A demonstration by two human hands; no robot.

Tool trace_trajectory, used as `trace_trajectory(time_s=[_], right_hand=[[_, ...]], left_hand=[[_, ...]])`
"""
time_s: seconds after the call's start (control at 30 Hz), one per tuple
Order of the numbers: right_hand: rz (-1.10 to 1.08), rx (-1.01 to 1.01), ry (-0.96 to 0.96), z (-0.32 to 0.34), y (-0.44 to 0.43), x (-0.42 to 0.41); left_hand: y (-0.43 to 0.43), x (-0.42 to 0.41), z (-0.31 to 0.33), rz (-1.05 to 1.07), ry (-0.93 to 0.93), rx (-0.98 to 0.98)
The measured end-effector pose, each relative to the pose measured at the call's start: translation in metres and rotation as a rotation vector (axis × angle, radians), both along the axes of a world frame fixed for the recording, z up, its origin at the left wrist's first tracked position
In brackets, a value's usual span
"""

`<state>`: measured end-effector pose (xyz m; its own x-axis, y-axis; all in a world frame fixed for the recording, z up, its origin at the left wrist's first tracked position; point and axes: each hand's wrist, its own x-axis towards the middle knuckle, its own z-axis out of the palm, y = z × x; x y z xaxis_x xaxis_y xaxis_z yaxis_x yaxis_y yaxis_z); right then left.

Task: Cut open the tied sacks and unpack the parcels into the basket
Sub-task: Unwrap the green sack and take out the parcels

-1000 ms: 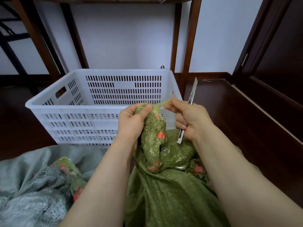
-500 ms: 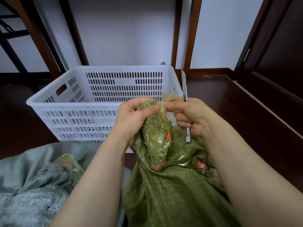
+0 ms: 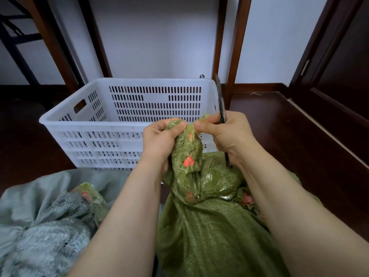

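A green woven sack [image 3: 209,226] stands in front of me, its neck [image 3: 188,154] bunched and wound with clear tape with red marks. My left hand [image 3: 159,140] grips the top of the neck. My right hand [image 3: 225,134] pinches the tape end beside it and also holds a utility knife [image 3: 220,100], blade pointing up. The white slotted basket [image 3: 83,132] sits just beyond the hands; nothing is visible inside it.
A grey sack [image 3: 44,226] with a taped green neck lies at the lower left. Wooden furniture legs [image 3: 235,52] stand behind the basket against a white wall. Dark wooden floor [image 3: 289,132] spreads to the right, bounded by a dark door frame.
The knife has swung from leaning right to nearly upright. Both hands keep their hold on the neck, and the right hand's pinch has moved close against the left hand.
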<state>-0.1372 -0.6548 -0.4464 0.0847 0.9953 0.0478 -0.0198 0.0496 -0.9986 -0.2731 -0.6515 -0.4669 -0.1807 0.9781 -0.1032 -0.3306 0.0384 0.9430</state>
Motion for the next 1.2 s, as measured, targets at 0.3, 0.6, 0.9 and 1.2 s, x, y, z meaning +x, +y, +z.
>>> trace_trajectory(time_s=[0.3,0.6,0.9,1.2], right_hand=[[0.023,-0.015,-0.233,0.015,-0.005,0.001],[0.055,-0.073,-0.11,0.009,-0.003,0.007],[0.001,0.019,-0.061,0.017,0.002,0.004],[0.071,-0.131,0.13,0.008,0.006,0.011]], left_hand=[[0.007,0.005,-0.008,0.104,0.294,0.006],[-0.006,-0.019,0.056,-0.253,1.446,-0.155],[-0.019,0.002,0.065,-0.297,0.999,0.204],[-0.009,-0.015,0.055,-0.17,0.588,0.265]])
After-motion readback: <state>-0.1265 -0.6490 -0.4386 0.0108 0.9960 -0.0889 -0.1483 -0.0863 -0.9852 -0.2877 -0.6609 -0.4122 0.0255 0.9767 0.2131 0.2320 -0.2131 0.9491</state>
